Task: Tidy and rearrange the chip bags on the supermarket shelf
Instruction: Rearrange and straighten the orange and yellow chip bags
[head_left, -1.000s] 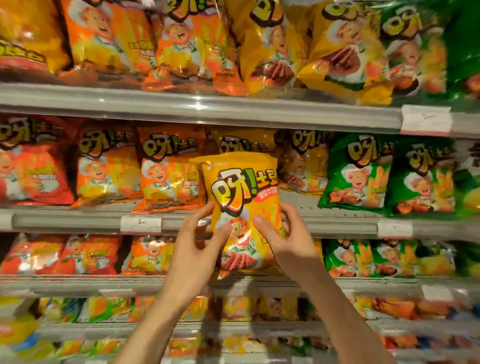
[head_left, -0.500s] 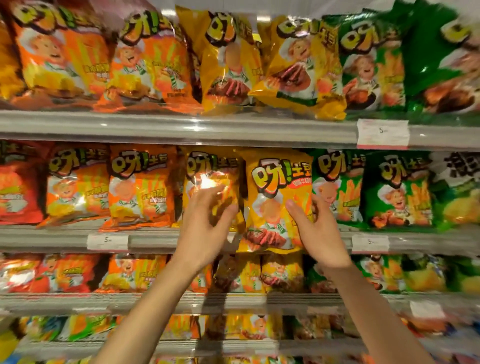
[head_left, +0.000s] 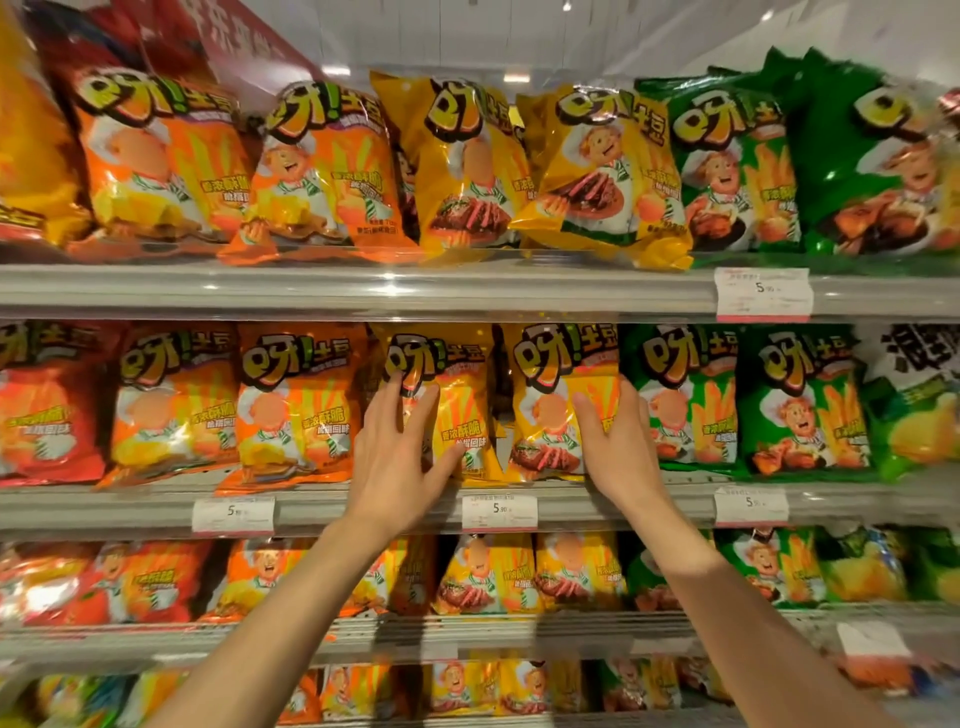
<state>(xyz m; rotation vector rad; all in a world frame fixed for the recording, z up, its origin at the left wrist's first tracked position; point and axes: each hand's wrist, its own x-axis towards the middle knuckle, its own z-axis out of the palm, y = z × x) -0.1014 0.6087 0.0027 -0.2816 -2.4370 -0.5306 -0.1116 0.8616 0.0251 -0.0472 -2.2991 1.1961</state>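
Observation:
Two yellow chip bags stand side by side on the middle shelf (head_left: 623, 501). My left hand (head_left: 397, 462) lies flat on the front of the left yellow bag (head_left: 460, 410), fingers spread, holding nothing. On the right yellow bag (head_left: 550, 410), my right hand (head_left: 621, 447) grips the right edge: thumb on the front, fingers tucked between it and the green bag (head_left: 685, 400) beside it. Both yellow bags stand upright with a narrow dark gap between them.
Orange bags (head_left: 298, 405) fill the middle shelf to the left, green ones to the right. The upper shelf (head_left: 363, 291) carries bigger orange, yellow and green bags, one yellow bag (head_left: 602, 176) tilted. Price tags (head_left: 498, 512) hang on the shelf rails. More bags fill the lower shelves.
The yellow bag held in front of the shelf in both hands now stands on the middle shelf. My left hand has moved onto the neighbouring yellow bag. The view has tilted upward.

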